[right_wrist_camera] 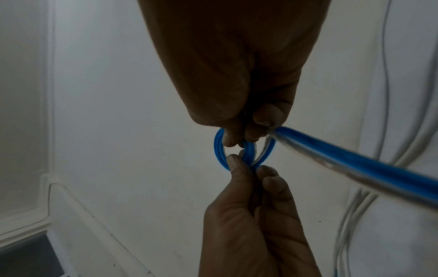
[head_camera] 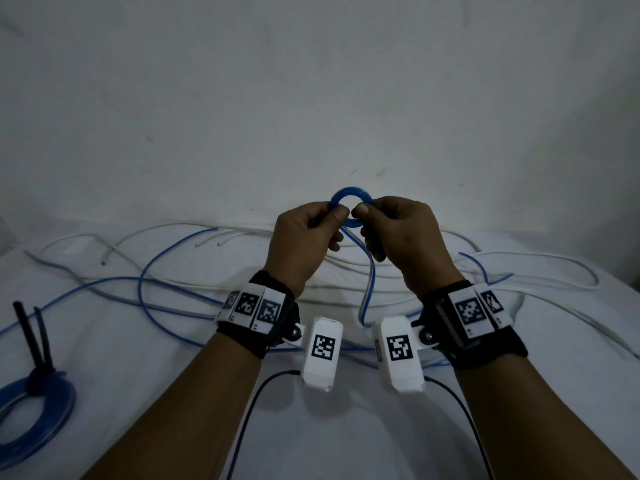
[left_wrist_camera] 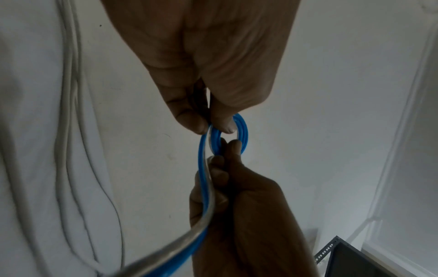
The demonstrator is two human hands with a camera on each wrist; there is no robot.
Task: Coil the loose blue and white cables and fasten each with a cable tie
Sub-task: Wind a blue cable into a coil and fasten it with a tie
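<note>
Left hand (head_camera: 300,237) and right hand (head_camera: 403,233) each pinch opposite sides of 1 small, tight blue plastic cable coil (head_camera: 350,197), its tail trailing to white cloth surface (head_camera: 173,393).

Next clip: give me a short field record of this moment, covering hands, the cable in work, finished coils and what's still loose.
left hand: pinches the small blue coil's left side
right hand: pinches its right side
small blue coil: few tight turns, held above the white surface, tail hanging down
finished blue coil: near left, bound with a black cable tie
white cables: loose, uncoiled
</note>
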